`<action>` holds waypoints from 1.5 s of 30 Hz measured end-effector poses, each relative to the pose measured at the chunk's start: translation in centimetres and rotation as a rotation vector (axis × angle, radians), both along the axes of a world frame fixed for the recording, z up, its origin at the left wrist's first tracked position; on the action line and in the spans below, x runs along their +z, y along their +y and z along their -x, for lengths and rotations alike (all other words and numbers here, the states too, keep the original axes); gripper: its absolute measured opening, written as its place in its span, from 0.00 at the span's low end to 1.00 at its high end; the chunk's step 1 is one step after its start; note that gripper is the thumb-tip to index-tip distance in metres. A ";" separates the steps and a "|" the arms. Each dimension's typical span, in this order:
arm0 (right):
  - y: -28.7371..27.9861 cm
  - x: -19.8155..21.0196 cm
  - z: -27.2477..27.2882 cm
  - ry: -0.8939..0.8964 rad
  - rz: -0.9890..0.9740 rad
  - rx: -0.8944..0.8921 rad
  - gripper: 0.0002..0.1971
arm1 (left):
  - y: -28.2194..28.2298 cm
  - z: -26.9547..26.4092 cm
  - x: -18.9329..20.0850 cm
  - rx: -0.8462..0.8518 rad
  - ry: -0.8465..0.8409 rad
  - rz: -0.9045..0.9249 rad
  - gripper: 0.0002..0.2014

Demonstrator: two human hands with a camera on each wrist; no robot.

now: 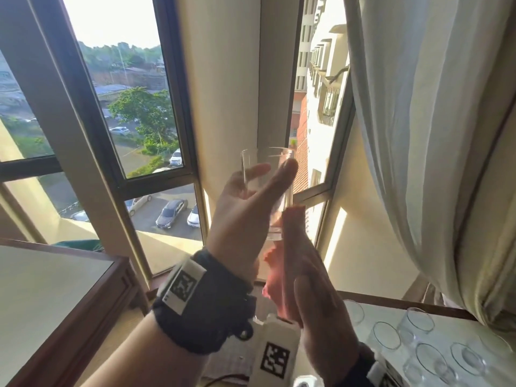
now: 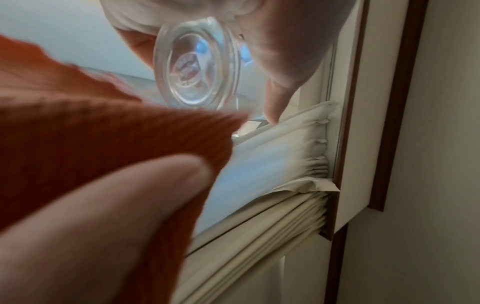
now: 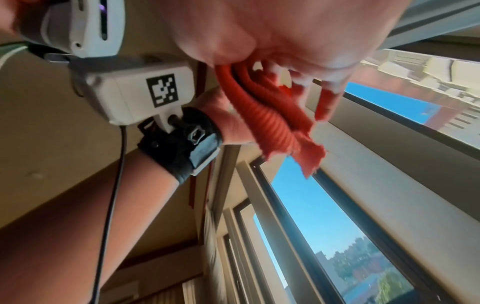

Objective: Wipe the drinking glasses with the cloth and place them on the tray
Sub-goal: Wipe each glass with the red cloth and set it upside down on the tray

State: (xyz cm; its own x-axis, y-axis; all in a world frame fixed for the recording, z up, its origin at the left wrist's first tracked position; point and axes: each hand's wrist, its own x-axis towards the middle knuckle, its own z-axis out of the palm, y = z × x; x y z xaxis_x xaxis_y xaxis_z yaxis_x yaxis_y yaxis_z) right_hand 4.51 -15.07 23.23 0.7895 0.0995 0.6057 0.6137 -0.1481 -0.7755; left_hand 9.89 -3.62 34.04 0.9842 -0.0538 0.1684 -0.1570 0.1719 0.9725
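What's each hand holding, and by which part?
Left hand grips a drinking glass round its side wall, base bare. Right hand holds the bunched orange cloth under its thumb.

1. The cloth (image 2: 103, 131) is orange-red with a fine ribbed weave (paler, almost pink, in the head view).
2. The raised glass (image 1: 268, 191) is clear and colourless; so are the glasses (image 1: 424, 347) on the pale desk (image 1: 474, 328).
3. Both wrist straps (image 1: 206, 308) are black, each carrying a white block with a black-and-white square code.
4. The curtain (image 1: 418, 135) is off-white.
5. The window frame (image 1: 92, 113) is dark outside, beige inside.
6. The side table (image 1: 69, 311) has dark brown wood edging.
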 end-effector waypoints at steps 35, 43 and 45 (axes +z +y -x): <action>-4.3 7.2 -3.1 0.077 -0.214 -0.178 0.26 | 3.1 0.4 -5.8 -0.081 -0.347 -0.176 0.34; -1.8 4.1 -2.5 -0.087 -0.027 -0.241 0.34 | 2.1 -1.0 -6.1 0.044 -0.255 -0.206 0.36; -2.7 5.6 -3.4 -0.234 0.165 -0.259 0.26 | 2.0 -0.8 -6.3 0.013 -0.263 -0.222 0.35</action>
